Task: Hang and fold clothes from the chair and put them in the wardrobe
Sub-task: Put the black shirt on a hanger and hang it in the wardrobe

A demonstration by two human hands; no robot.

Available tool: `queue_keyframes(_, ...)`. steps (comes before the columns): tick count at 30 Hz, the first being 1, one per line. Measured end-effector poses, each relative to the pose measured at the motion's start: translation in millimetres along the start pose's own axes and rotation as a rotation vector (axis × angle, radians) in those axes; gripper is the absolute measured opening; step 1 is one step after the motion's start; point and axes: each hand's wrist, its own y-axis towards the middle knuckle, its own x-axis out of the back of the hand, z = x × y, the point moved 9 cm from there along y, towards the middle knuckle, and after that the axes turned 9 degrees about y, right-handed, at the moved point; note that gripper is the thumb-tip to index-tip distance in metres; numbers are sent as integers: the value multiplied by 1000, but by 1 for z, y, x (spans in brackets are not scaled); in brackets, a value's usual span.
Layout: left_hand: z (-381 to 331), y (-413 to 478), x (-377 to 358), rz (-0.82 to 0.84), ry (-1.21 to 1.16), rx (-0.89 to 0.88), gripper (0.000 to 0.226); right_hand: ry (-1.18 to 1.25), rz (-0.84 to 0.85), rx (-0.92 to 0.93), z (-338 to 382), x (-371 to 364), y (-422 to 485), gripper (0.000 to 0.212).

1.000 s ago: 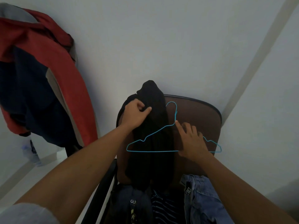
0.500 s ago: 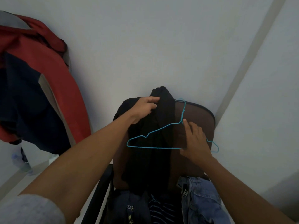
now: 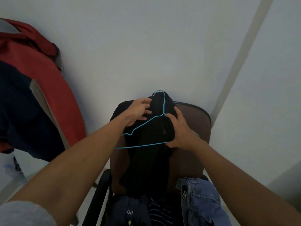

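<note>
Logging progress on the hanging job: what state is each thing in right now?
blue hanger: held against black garment, outside it
black garment: draped over chair back
left hand: fingers spread on black garment
right hand: grips blue hanger
jeans: crumpled, not folded

Hanger [image 3: 147,123] on garment [image 3: 146,160] over chair back [image 3: 192,124]; jeans [image 3: 200,204] right.
</note>
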Motion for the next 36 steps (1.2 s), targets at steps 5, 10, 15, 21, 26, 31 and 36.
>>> queue_keyframes(5,0,7,9,-90,254,-57,47,-27,47,-97,-18,-2,10,122)
queue_keyframes(10,0,13,18,-189,478,-115,28,-40,51,-140,-22,-1,16,122)
queue_keyframes(15,6,10,37,-261,533,-64,14,-92,-94,-95,-21,24,10,109)
queue_keyframes(21,3,20,34,-206,625,-56,23,-321,-217,-74,-53,66,-10,107)
queue_keyframes(26,-15,40,15,-210,859,-149,53,-446,-143,-123,-69,69,-25,115)
queue_keyframes(31,-18,40,19,-284,862,-213,5,-435,-133,-134,-67,71,-24,116)
queue_keyframes(36,0,21,58,-498,663,-140,14,-446,-110,-43,-54,70,-14,114)
